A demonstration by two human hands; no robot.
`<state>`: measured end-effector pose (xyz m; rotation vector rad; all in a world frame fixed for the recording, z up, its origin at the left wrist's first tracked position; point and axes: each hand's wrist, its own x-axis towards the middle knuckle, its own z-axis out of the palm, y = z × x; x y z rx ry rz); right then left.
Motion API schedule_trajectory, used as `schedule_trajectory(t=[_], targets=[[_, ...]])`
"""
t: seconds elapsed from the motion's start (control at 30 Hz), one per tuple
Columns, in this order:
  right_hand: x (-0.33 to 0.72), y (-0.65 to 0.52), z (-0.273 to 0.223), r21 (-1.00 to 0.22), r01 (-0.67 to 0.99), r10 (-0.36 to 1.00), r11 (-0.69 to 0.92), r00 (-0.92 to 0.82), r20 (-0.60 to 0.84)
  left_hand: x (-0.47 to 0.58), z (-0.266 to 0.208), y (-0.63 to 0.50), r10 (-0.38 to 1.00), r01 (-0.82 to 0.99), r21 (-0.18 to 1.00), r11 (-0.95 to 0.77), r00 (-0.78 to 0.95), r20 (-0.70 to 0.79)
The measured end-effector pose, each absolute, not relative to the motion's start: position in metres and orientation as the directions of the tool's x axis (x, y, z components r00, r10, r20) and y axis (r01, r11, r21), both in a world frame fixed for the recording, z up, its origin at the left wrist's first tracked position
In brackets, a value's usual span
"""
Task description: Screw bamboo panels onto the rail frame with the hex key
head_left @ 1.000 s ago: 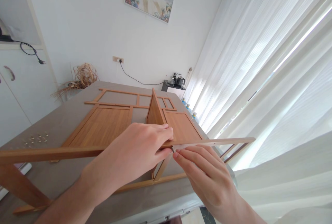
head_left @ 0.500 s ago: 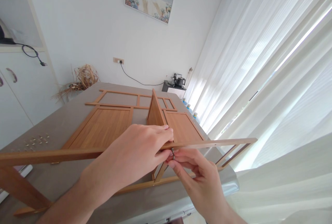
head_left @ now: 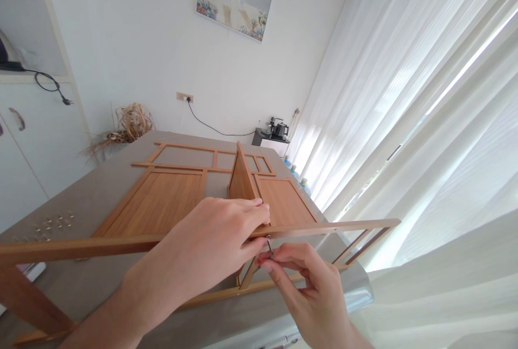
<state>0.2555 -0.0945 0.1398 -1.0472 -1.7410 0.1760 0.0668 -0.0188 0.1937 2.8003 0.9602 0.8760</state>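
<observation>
My left hand is closed around the joint where an upright wooden panel meets the near rail of a wooden frame. Its thumb presses just under the rail, beside a small screw head. Below that joint, my right hand pinches a small bent metal hex key between thumb and fingers. The key's upper tip is close to the screw head; whether it is seated cannot be made out. The frame stands on edge on the grey-covered table.
Flat wooden panels and a slatted wooden frame lie behind. Several small screws are scattered at the left. A bundle of dried stalks, a kettle on a stand, and white curtains are farther off.
My right hand has moved slightly down, and more of the hex key shows below the rail. My left hand keeps its hold on the joint.
</observation>
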Motion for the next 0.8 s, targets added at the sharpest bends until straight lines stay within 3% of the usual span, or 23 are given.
schedule_trajectory(t=[0.07,0.27,0.8], targets=[[0.26,-0.096,0.139,-0.539,0.586,0.705,0.606,-0.083,0.704,0.067,0.193,-0.018,0.576,0.547,0.222,-0.807,0.648,0.498],[0.278,-0.099,0.15,-0.249,0.633,0.544,0.733,-0.327,0.773,0.067,0.195,-0.019,0.556,0.523,0.225,-0.822,0.65,0.519],[0.286,-0.096,0.16,0.129,0.698,0.427,0.705,-0.562,0.708,0.068,0.196,-0.019,0.55,0.526,0.212,-0.824,0.649,0.526]])
